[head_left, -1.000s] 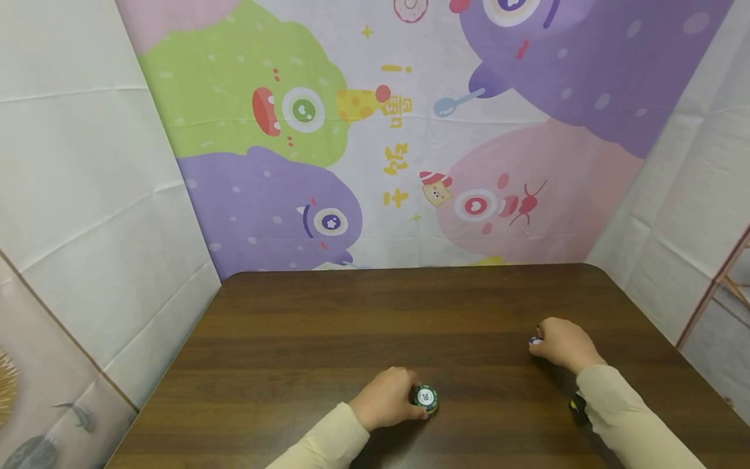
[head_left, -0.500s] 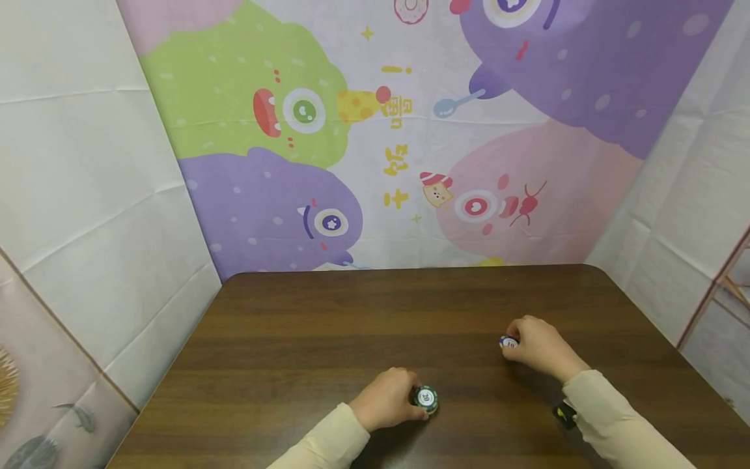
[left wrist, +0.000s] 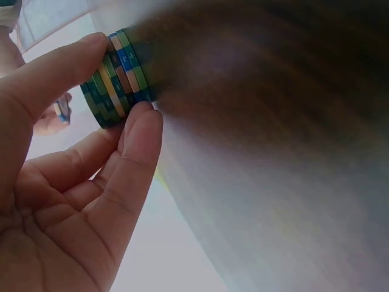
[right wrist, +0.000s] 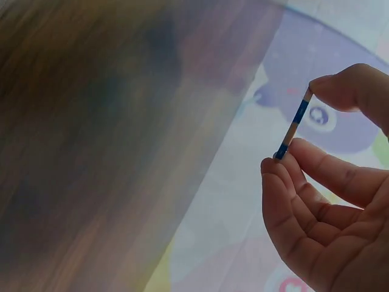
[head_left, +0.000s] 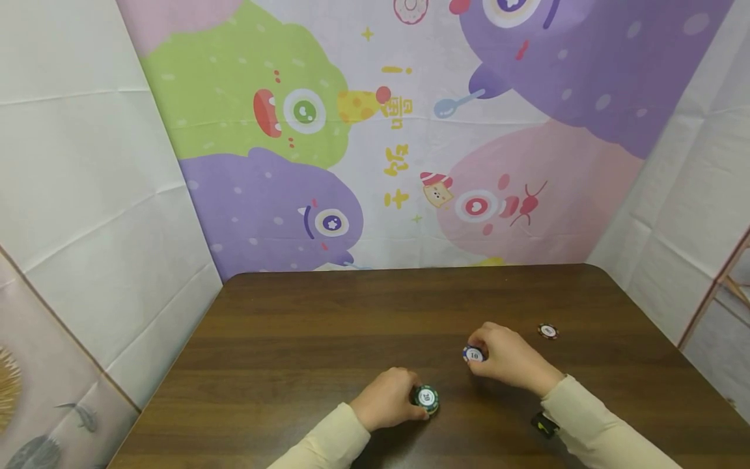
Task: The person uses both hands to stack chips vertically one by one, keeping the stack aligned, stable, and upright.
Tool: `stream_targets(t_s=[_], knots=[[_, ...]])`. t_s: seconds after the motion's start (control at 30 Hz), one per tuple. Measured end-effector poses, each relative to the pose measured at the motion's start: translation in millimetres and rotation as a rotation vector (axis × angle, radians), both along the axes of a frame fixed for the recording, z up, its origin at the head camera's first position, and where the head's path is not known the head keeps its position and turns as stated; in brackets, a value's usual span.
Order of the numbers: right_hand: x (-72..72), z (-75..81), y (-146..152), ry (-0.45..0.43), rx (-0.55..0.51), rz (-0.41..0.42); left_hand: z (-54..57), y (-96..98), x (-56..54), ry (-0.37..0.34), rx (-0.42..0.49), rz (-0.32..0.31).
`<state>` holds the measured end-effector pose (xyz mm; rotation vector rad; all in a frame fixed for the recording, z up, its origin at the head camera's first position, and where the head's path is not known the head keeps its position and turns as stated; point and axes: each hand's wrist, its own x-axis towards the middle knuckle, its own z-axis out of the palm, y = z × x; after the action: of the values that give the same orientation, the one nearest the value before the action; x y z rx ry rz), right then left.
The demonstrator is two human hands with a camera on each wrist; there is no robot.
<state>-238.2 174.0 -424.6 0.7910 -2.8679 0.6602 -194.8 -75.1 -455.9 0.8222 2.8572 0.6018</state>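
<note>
My left hand (head_left: pixel 389 398) holds a stack of poker chips (head_left: pixel 426 397) between thumb and fingers, with a green chip marked 20 on top. In the left wrist view the stack (left wrist: pixel 115 79) shows several layers, green with some blue and tan. Off to the right, my right hand (head_left: pixel 510 355) pinches one blue-and-white poker chip (head_left: pixel 473 354) marked 10, above the table. The right wrist view shows that chip (right wrist: pixel 293 123) edge-on between thumb and fingertips. Farther right, another poker chip (head_left: pixel 548 331) with a dark patterned rim lies flat on the table.
The dark wooden table (head_left: pixel 281 352) reaches back to a cartoon-printed cloth (head_left: pixel 398 130). White cloth hangs at the left (head_left: pixel 88 163) and right sides. A small black band-like object (head_left: pixel 545 425) with a yellow-green mark shows at the right sleeve.
My right hand has moved left and slightly nearer with the blue chip, uncovering the chip lying at the right. My left hand and the stack have stayed in place.
</note>
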Motion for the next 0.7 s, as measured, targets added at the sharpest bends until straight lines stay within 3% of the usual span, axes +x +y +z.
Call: stream_targets(t_s=[0.3, 0.7], knots=[[13.4, -0.8, -28, -0.053, -0.019, 0.136, -1.0, 0.4, -0.9, 0.006, 0.008, 0.004], [24.4, -7.3, -53, -0.124, -0.034, 0.253, -0.9, -0.5, 0.5, -0.059, 0.066, 0.006]])
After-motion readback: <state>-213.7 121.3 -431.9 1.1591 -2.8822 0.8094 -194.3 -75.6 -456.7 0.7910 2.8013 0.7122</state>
